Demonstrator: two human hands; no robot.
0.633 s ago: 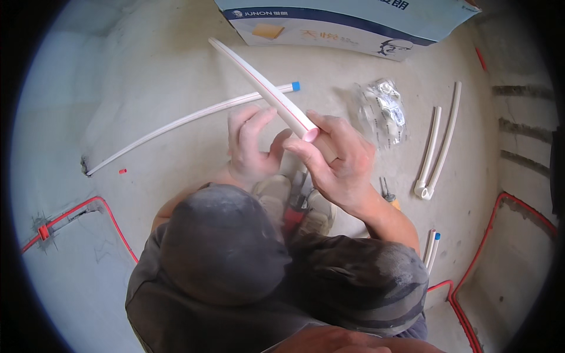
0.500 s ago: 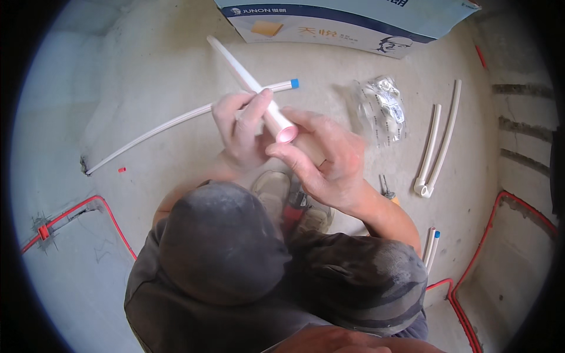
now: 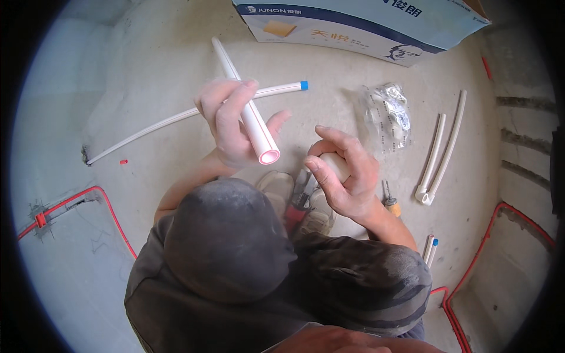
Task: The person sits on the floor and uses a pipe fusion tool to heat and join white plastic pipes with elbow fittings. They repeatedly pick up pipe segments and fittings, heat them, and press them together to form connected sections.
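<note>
My left hand (image 3: 223,120) is closed around a white plastic pipe (image 3: 257,130) with thin red stripes. The pipe's open, pink-lined end points toward me, and its far end slants away to the upper left. To the right, apart from the pipe, my right hand (image 3: 356,179) curls around a rounded white piece (image 3: 335,166); it looks like a pipe fitting, but the fingers cover much of it. Beyond the hands, a second white pipe (image 3: 170,122) with a blue cap (image 3: 304,85) lies on the floor, passing behind the held pipe.
A large box (image 3: 329,35) stands at the far side. A clear plastic bag (image 3: 385,117) lies right of centre, near two joined white pipes (image 3: 426,196). A red tool (image 3: 296,215) sits between my shoes, and an orange-handled tool (image 3: 392,206) by my right forearm. Red conduit (image 3: 112,215) runs along the walls.
My hands have separated: the right has drawn away from the pipe's near end, down and right, with the white piece now showing in it. The pipe's near end has shifted slightly left and toward me.
</note>
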